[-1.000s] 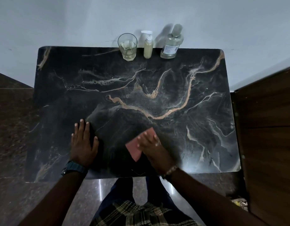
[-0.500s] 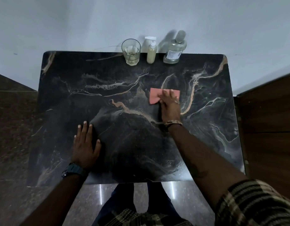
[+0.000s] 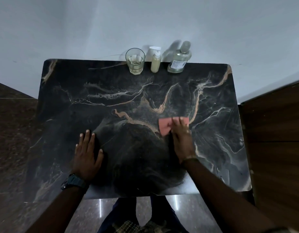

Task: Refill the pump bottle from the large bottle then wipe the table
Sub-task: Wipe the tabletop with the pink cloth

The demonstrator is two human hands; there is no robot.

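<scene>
A pink cloth lies flat on the black marble table, right of centre. My right hand presses on the cloth's right part with fingers spread, blurred by motion. My left hand rests flat on the table nearer the front left, palm down, holding nothing. At the far edge stand the small pump bottle with cream liquid and, to its right, the large clear bottle with a label and cap.
A glass tumbler with a little pale liquid stands left of the pump bottle. A pale wall runs behind the table. A dark wooden cabinet flanks the right side. Glossy floor and my legs show below the front edge.
My right hand swept the cloth from the front centre up toward the far middle, then back toward me and to the right. My left hand stayed planted.
</scene>
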